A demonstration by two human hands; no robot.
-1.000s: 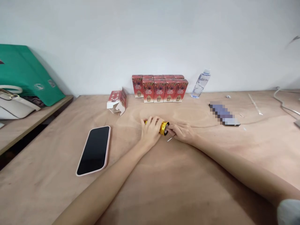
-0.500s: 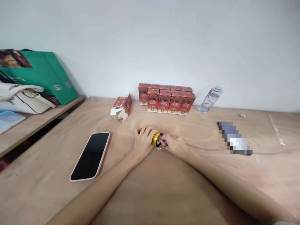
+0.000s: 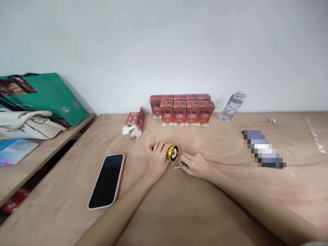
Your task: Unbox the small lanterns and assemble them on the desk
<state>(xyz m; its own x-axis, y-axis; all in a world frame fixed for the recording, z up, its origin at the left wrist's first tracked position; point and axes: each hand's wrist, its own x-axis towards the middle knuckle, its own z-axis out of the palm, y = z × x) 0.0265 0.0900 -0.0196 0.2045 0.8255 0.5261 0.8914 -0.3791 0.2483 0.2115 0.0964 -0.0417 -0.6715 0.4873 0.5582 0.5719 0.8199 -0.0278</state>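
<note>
Right hand [image 3: 196, 164] backs off the gold cylinder [image 3: 172, 153], baring its round end!
Left hand [image 3: 158, 156] wraps it mid-table [image 3: 61, 194], fingers curled close; right fingers, now just clear, seem to pinch a thin rod [image 3: 178, 166], so work inside that end looks paused; the open box [image 3: 132, 118] lies flaps-forward, contents out of sight; red boxes [image 3: 179, 111] stand shut, contents hidden; the bottle [image 3: 233, 105] appears to hold clear liquid.

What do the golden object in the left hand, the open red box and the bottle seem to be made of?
Golden object: shiny metal or metallized plastic; its highlights suit both.
Open red box: likely printed cardboard, from its white flaps.
Bottle: probably clear plastic, being see-through.
</note>
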